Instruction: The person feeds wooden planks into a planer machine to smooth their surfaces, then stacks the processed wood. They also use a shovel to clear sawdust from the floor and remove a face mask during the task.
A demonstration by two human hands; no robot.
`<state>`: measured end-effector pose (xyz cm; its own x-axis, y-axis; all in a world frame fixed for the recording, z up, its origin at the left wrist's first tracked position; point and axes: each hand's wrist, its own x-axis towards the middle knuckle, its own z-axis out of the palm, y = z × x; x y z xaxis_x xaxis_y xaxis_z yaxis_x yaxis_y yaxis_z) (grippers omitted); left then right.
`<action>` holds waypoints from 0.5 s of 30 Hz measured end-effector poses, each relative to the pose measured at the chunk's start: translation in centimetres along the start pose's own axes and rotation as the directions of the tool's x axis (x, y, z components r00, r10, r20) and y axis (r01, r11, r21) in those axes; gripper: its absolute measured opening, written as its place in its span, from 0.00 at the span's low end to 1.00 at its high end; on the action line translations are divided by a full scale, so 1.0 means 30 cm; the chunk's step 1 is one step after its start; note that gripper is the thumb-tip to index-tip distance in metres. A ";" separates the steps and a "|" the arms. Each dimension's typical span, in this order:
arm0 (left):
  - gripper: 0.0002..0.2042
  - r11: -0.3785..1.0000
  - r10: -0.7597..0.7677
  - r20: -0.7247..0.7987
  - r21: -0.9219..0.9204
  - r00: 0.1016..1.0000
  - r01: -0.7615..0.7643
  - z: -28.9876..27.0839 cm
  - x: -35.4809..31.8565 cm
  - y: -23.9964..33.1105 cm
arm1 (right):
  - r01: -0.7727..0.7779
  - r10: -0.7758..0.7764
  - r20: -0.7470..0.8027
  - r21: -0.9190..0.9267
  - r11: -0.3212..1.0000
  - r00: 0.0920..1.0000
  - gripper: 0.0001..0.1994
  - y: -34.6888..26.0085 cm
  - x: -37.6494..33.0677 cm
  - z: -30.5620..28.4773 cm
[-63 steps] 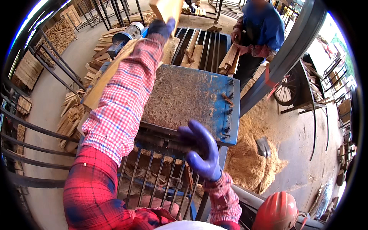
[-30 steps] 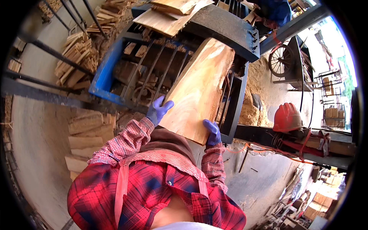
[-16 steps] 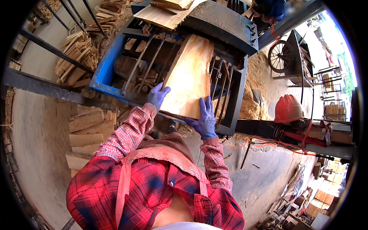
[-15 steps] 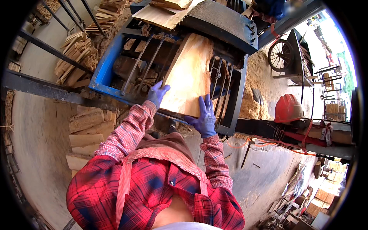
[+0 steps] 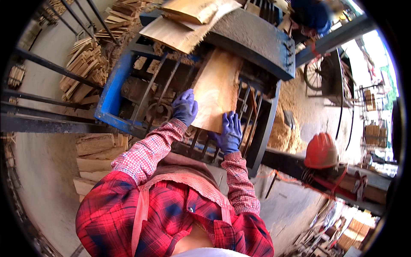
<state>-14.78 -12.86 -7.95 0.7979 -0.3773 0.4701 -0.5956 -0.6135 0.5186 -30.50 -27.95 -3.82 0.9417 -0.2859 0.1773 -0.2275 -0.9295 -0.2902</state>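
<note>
A pale wooden board (image 5: pixel 217 92) with rough bark edges lies lengthwise over the bars of a blue machine (image 5: pixel 112 96). Its far end is hidden under the machine's dusty dark cover (image 5: pixel 252 36). Both hands wear purple gloves. My left hand (image 5: pixel 185 107) is closed at the board's left edge, its fingers bent against the wood. At the near right corner my right hand (image 5: pixel 230 132) holds the board, fingers stretched along the top and thumb down at the near end.
More rough boards (image 5: pixel 171 32) rest on the machine's cover. Split wood (image 5: pixel 83 64) is heaped at the left, with stacked slabs (image 5: pixel 96 158) nearer. A red hard hat (image 5: pixel 321 150) sits on a dark beam (image 5: pixel 282 165) at right. Sawdust (image 5: pixel 287 130) and a wheeled cart (image 5: pixel 327 75) lie beyond.
The board has slid farther under the cover, and more bars show at its near end. My left hand has moved along with it; my right hand stays at the near corner. The view has shifted slightly.
</note>
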 end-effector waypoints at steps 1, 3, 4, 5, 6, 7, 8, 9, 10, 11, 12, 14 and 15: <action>0.16 1.000 0.010 0.024 0.021 1.000 -0.011 0.012 0.037 0.004 | 0.002 -0.002 -0.002 0.000 1.000 1.000 0.42 0.028 0.037 0.014; 0.15 0.998 -0.049 0.189 0.037 0.981 0.043 0.001 0.146 0.024 | 0.021 -0.013 0.060 -0.134 0.991 0.998 0.46 0.081 0.119 0.042; 0.15 0.990 0.082 0.020 -0.118 0.996 -0.079 -0.024 0.227 0.026 | -0.012 0.033 0.140 -0.150 0.989 0.990 0.45 0.073 0.181 0.012; 0.14 0.941 0.195 -0.168 -0.244 0.966 -0.232 -0.067 0.332 0.033 | -0.035 0.066 0.197 -0.160 0.987 0.978 0.37 0.070 0.278 -0.030; 0.14 0.933 0.206 -0.203 -0.253 0.957 -0.254 -0.150 0.452 0.051 | -0.079 0.073 0.051 0.110 0.991 0.996 0.32 0.071 0.380 -0.045; 0.14 0.924 0.213 -0.237 -0.265 0.948 -0.274 -0.228 0.570 0.057 | -0.078 0.117 -0.083 0.374 0.924 0.990 0.27 0.066 0.492 -0.058; 0.14 0.933 0.135 -0.325 -0.277 0.936 -0.231 -0.260 0.670 0.027 | -0.051 0.128 -0.101 0.554 0.831 0.987 0.27 0.014 0.631 -0.110; 0.14 0.936 0.064 -0.410 -0.290 0.910 -0.196 -0.272 0.781 -0.020 | -0.018 0.145 -0.118 0.712 0.702 0.982 0.28 -0.034 0.771 -0.152; 0.16 0.962 -0.017 -0.447 -0.252 0.894 -0.108 -0.251 0.898 -0.139 | 0.009 0.155 -0.148 0.753 0.658 0.977 0.28 -0.059 0.896 -0.148; 0.18 0.977 -0.095 -0.496 -0.212 0.863 -0.014 -0.225 0.989 -0.296 | 0.046 0.156 -0.176 0.793 0.608 0.972 0.28 -0.094 1.014 -0.137; 0.20 0.978 -0.169 -0.453 -0.188 0.875 0.092 -0.206 1.056 -0.411 | 0.034 0.194 -0.206 0.765 0.644 0.959 0.25 -0.113 1.104 -0.114; 0.23 0.948 -0.304 -0.345 -0.200 0.888 0.246 -0.216 1.165 -0.640 | -0.021 0.190 -0.107 0.821 0.571 0.976 0.24 -0.150 1.257 -0.051; 0.22 0.912 -0.411 0.019 0.014 0.911 0.411 -0.215 1.258 -0.590 | -0.119 0.199 0.023 0.867 0.484 0.980 0.27 -0.091 1.313 -0.029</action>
<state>25.29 -11.77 5.21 0.9738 -0.1050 0.2019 -0.2140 -0.7240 0.6558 7.01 -36.87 4.78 0.8831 -0.4596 0.0940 -0.0072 -0.2136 -0.9769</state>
